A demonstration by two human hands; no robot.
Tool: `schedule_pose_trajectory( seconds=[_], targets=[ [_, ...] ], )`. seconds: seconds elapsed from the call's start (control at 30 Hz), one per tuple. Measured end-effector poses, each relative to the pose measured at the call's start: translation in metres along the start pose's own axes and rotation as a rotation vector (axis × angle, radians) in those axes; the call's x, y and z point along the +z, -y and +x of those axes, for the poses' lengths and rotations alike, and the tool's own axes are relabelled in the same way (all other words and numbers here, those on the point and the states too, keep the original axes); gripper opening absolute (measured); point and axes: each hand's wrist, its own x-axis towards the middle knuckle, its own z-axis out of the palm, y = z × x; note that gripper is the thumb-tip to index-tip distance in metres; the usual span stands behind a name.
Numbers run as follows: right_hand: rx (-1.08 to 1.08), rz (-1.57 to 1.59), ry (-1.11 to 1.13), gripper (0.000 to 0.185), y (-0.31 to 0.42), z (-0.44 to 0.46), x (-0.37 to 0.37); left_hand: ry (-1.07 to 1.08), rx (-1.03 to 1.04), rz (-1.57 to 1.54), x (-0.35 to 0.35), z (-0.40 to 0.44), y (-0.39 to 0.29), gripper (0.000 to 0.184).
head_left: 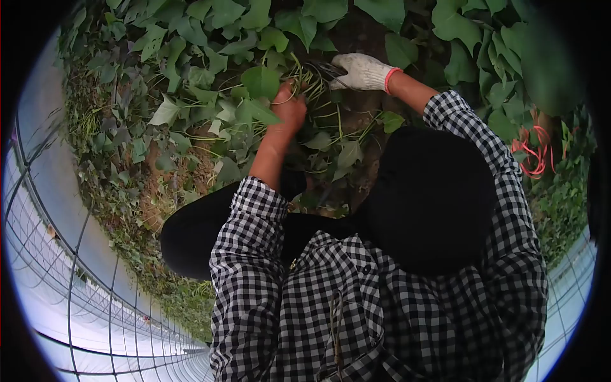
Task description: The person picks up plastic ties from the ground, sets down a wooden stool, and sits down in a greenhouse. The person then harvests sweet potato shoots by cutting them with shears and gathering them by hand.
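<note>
My left hand [290, 107] is bare and closed round a bundle of leafy vine stems [309, 83], which look like sweet potato vine. Green leaves [261, 83] cover part of its fingers. To the right, my right hand [361, 71], in a white glove with a red cuff, is closed on dark scissors [326, 70]. Their blades point left at the bundled stems; whether they touch them I cannot tell.
Dense vines with broad leaves [191, 38] spread around both hands over brown soil [366, 44]. My bent knees [197, 232] are close below. Pink-red strings [538, 151] hang at the right, and a wire mesh [76, 274] curves along the left.
</note>
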Motion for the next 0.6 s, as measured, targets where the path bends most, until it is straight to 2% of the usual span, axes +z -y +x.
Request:
schedule_pose_trajectory(
  seconds=[0.1,0.13,0.17,0.23,0.27,0.33,0.4,0.47,0.57,0.6],
  targets=[
    [-0.116,0.225,-0.043,0.049,0.004,0.007,0.019,0.007,0.073,-0.038,0.007,0.004,-0.007,0.021],
    [0.075,0.463,0.166,0.044,0.005,0.004,0.017,0.014,0.081,-0.056,0.007,0.003,-0.011,0.021],
    [0.091,0.515,0.155,0.043,0.009,0.005,0.019,0.080,-0.036,-0.162,0.001,0.003,-0.014,0.020],
    [0.128,0.623,0.117,0.041,0.003,-0.001,0.019,0.114,-0.071,-0.292,-0.006,0.005,-0.026,0.019],
    [0.146,0.629,0.097,0.042,0.006,-0.008,0.011,0.137,-0.081,-0.360,-0.009,0.006,-0.033,0.019],
    [-0.061,0.451,-0.075,0.042,-0.004,-0.010,0.010,0.202,-0.093,-0.535,-0.013,0.010,-0.056,0.018],
    [-0.049,0.300,-0.136,0.047,-0.020,-0.003,0.020,0.181,-0.082,-0.456,-0.008,0.010,-0.067,0.019],
    [-0.028,0.250,-0.212,0.047,-0.021,-0.009,0.015,0.248,-0.055,-0.341,-0.007,0.012,-0.066,0.021],
    [-0.071,0.529,0.024,0.039,-0.015,-0.006,0.015,0.266,-0.051,-0.432,-0.007,0.014,-0.065,0.020],
    [-0.090,0.535,-0.003,0.037,-0.009,0.000,0.028,0.284,-0.066,-0.433,-0.008,0.016,-0.065,0.019]
  ],
)
